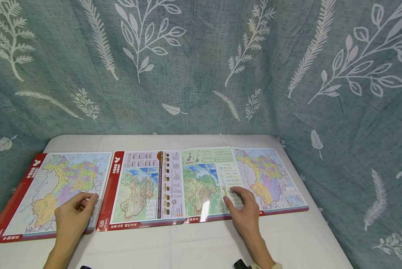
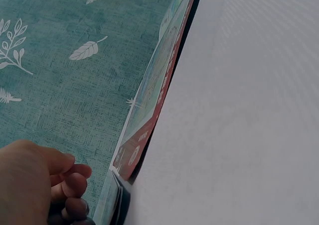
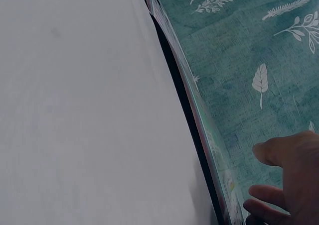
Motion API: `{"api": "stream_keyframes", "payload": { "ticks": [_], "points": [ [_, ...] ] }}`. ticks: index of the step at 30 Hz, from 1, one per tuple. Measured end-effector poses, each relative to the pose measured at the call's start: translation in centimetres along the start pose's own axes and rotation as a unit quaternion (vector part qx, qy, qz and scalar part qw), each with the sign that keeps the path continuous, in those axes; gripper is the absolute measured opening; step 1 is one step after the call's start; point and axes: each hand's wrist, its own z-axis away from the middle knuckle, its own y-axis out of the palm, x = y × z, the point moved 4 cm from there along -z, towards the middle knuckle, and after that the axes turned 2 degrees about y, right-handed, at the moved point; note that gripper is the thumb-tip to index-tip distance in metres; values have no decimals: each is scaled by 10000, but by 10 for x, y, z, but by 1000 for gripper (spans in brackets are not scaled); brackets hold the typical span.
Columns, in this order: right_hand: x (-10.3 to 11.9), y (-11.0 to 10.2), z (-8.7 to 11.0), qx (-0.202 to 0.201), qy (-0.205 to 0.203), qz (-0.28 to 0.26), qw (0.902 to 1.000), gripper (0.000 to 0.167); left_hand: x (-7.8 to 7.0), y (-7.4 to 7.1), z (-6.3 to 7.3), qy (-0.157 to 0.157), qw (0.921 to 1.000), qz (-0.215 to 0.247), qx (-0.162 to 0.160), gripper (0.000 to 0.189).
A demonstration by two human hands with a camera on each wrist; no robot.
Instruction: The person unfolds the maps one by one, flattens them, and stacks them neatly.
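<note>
My left hand (image 1: 73, 215) hovers over or rests on the lower right part of a red-edged map sheet (image 1: 66, 175), its fingers loosely curled; no object shows between them. Whether it touches the sheet I cannot tell. In the left wrist view, that hand (image 2: 45, 185) is beside layered sheet edges (image 2: 118, 200). Over at the right, my right hand (image 1: 246, 211) lies at the lower right of a green relief map (image 1: 201, 190), with thumb and index finger apart. A colourful map (image 1: 271, 179) is partly behind it. The right wrist view shows this hand (image 3: 294, 180) holding nothing.
Between the hands lies another red-edged map sheet (image 1: 137, 194) with text columns, its right edge meeting the green relief map. All lie in a row on a white table (image 1: 160, 246). A green leaf-patterned cloth (image 1: 194, 67) hangs behind and at the sides.
</note>
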Motion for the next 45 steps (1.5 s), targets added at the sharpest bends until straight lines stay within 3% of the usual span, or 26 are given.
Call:
{"api": "stream_keyframes", "payload": {
  "ticks": [11,17,45],
  "points": [
    [12,16,4,184,-303,-27,9994,39,1,-1,0,-17,10000,-38,-31,11],
    [16,18,5,129,-301,-113,9994,38,1,-1,0,-111,9999,-84,-23,12],
    [47,49,14,648,-295,-456,9964,43,6,-10,-5,144,9993,-195,-300,13]
  ]
}}
